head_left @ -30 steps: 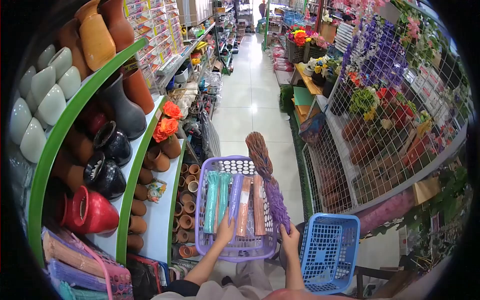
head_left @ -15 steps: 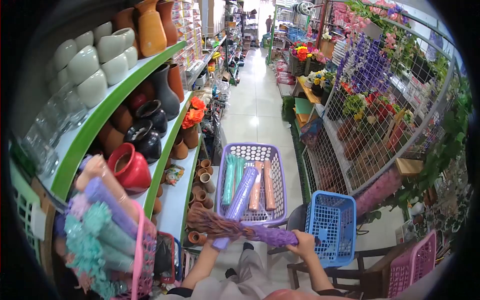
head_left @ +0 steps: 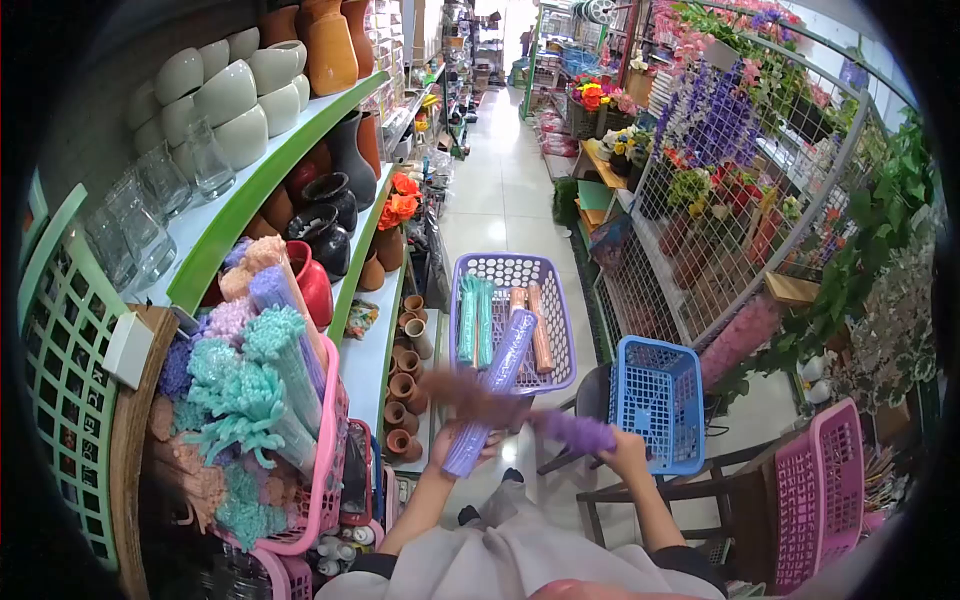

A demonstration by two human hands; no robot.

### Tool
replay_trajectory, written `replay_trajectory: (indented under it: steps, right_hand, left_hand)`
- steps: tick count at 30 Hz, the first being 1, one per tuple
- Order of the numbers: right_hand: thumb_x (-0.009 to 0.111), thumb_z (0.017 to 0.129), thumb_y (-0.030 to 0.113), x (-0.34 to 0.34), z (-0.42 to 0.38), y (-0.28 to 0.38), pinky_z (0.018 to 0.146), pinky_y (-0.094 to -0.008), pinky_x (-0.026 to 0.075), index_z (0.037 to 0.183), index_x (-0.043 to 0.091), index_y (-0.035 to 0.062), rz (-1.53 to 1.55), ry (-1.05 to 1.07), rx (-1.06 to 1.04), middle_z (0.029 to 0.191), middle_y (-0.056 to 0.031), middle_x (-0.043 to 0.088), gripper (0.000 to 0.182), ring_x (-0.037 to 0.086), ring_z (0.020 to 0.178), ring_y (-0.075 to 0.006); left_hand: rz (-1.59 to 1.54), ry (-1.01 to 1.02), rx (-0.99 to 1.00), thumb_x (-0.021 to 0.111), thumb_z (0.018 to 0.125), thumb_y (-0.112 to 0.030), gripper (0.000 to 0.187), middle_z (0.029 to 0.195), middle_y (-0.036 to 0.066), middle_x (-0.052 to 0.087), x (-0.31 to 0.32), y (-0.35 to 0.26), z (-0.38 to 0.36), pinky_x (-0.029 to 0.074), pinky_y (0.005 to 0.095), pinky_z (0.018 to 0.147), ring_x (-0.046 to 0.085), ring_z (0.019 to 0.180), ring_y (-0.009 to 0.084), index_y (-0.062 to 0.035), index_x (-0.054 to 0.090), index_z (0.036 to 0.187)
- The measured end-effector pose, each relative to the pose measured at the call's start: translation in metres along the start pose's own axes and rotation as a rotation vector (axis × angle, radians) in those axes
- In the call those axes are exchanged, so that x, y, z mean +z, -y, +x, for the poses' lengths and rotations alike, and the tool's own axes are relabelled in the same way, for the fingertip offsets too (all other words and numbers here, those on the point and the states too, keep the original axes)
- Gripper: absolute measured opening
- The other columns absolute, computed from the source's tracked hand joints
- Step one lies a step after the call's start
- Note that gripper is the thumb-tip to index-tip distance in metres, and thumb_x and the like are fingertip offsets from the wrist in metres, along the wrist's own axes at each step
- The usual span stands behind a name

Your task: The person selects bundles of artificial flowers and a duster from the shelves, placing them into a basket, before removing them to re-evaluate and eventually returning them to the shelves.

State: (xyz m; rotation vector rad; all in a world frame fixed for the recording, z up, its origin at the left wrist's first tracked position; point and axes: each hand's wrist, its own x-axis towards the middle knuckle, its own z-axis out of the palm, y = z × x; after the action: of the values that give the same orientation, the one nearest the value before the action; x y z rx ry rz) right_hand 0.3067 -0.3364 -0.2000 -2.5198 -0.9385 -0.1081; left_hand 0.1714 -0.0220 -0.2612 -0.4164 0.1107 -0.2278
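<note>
My left hand (head_left: pixel 450 455) grips the lower end of a purple wrapped bundle (head_left: pixel 497 385) that slants up over the purple basket (head_left: pixel 556 330). My right hand (head_left: pixel 624 452) holds a purple stem with a brown feathery tip (head_left: pixel 520 412), blurred, lying crosswise in front of me. The purple basket holds teal and orange wrapped bundles (head_left: pixel 475 320). A blue basket (head_left: pixel 655 400) stands empty just right of my right hand.
Green-edged shelves (head_left: pixel 250 195) on the left carry vases, white bowls and small clay pots. A pink basket (head_left: pixel 325 470) full of teal and purple tufted stems stands at lower left. A wire rack (head_left: pixel 720 230) with artificial flowers lines the right. Another pink basket (head_left: pixel 820 490) sits lower right.
My view swung left and down. My left hand lifted the purple bundle's lower end out of the purple basket. My right hand swung the feathery stem down to lie crosswise.
</note>
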Motion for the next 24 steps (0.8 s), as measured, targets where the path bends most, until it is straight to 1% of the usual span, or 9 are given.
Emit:
replay_trajectory:
  steps: [1, 4, 6, 8, 9, 11, 17, 21, 24]
  right_hand:
    - [0.070, 0.065, 0.030, 0.009, 0.000, -0.005, 0.058, -0.0428, 0.046, 0.091, 0.059, 0.0080, 0.002, -0.083, 0.161, 0.067, -0.0169, 0.060, 0.035, 0.059, 0.063, -0.0363]
    - [0.068, 0.068, 0.028, 0.006, 0.001, 0.000, 0.059, -0.0429, 0.047, 0.096, 0.061, 0.0076, 0.118, -0.074, 0.428, 0.070, -0.0174, 0.061, 0.036, 0.059, 0.064, -0.0368]
    - [0.071, 0.066, 0.030, -0.002, -0.005, 0.008, 0.058, -0.0435, 0.046, 0.090, 0.059, 0.0057, 0.124, -0.005, 0.233, 0.068, -0.0162, 0.061, 0.036, 0.059, 0.064, -0.0364]
    - [0.073, 0.064, 0.030, -0.017, -0.009, 0.014, 0.057, -0.0436, 0.046, 0.087, 0.058, 0.0060, 0.062, 0.047, -0.020, 0.067, -0.0157, 0.060, 0.037, 0.059, 0.063, -0.0361]
    - [0.075, 0.062, 0.031, -0.022, -0.008, 0.014, 0.056, -0.0436, 0.045, 0.084, 0.056, 0.0064, -0.001, 0.103, -0.272, 0.065, -0.0151, 0.059, 0.038, 0.059, 0.062, -0.0358]
    - [0.078, 0.057, 0.030, -0.020, 0.002, 0.004, 0.055, -0.0435, 0.045, 0.080, 0.053, 0.0069, 0.033, 0.048, -0.301, 0.063, -0.0141, 0.058, 0.041, 0.058, 0.060, -0.0356]
    - [0.067, 0.070, 0.030, -0.025, 0.027, 0.007, 0.055, -0.0430, 0.046, 0.090, 0.061, 0.0082, 0.167, -0.075, 0.395, 0.063, -0.0179, 0.059, 0.030, 0.059, 0.061, -0.0362]
    - [0.070, 0.068, 0.032, -0.029, 0.012, -0.010, 0.054, -0.0424, 0.045, 0.079, 0.059, 0.0094, 0.121, -0.017, -0.167, 0.063, -0.0140, 0.058, 0.028, 0.059, 0.060, -0.0334]
    - [0.071, 0.066, 0.033, -0.044, 0.022, -0.022, 0.053, -0.0417, 0.045, 0.077, 0.059, 0.0096, 0.091, -0.051, -0.200, 0.063, -0.0131, 0.058, 0.028, 0.059, 0.059, -0.0329]
  left_hand:
    - [0.506, 0.129, 0.092, 0.045, 0.084, -0.032, 0.062, 0.125, 0.016, 0.046, 0.048, 0.031, -0.011, 0.041, 0.0327, 0.068, 0.044, 0.081, 0.0230, 0.0022, 0.030, 0.134]
    - [0.570, 0.183, 0.100, 0.048, 0.084, -0.030, 0.062, 0.126, 0.016, 0.044, 0.049, 0.034, -0.014, 0.042, 0.0316, 0.068, 0.044, 0.086, 0.0224, -0.0002, 0.029, 0.135]
    - [0.558, 0.280, 0.071, 0.050, 0.084, -0.028, 0.062, 0.125, 0.018, 0.043, 0.042, 0.027, -0.013, 0.046, 0.0335, 0.073, 0.047, 0.093, 0.0243, -0.0041, 0.028, 0.136]
    - [-0.297, 0.151, -0.164, 0.045, 0.086, -0.032, 0.060, 0.126, 0.021, 0.044, 0.039, 0.022, -0.015, 0.046, 0.0402, 0.087, 0.045, 0.113, 0.0299, 0.0074, 0.032, 0.129]
    - [0.424, 0.401, -0.010, 0.042, 0.090, -0.031, 0.055, 0.123, 0.024, 0.045, 0.036, 0.022, -0.006, 0.043, 0.0457, 0.096, 0.041, 0.122, 0.0336, 0.0094, 0.034, 0.126]
    - [0.632, 0.234, 0.049, 0.041, 0.092, -0.029, 0.051, 0.124, 0.022, 0.047, 0.038, 0.011, 0.001, 0.050, 0.0408, 0.083, 0.050, 0.111, 0.0329, 0.0046, 0.034, 0.129]
    - [0.849, 0.171, 0.235, 0.053, 0.089, -0.026, 0.063, 0.130, 0.010, 0.040, 0.071, 0.040, 0.000, 0.054, 0.0337, 0.068, 0.054, 0.100, 0.0259, -0.0211, 0.020, 0.142]
    - [0.661, -0.107, 0.298, 0.055, 0.088, -0.027, 0.058, 0.120, 0.011, 0.048, 0.033, 0.023, 0.016, 0.053, 0.0387, 0.072, 0.054, 0.096, 0.0246, -0.0080, 0.030, 0.137]
    - [0.726, 0.093, 0.269, 0.054, 0.087, -0.029, 0.055, 0.110, 0.011, 0.051, 0.044, 0.034, 0.017, 0.047, 0.0313, 0.064, 0.050, 0.084, 0.0208, -0.0040, 0.035, 0.132]
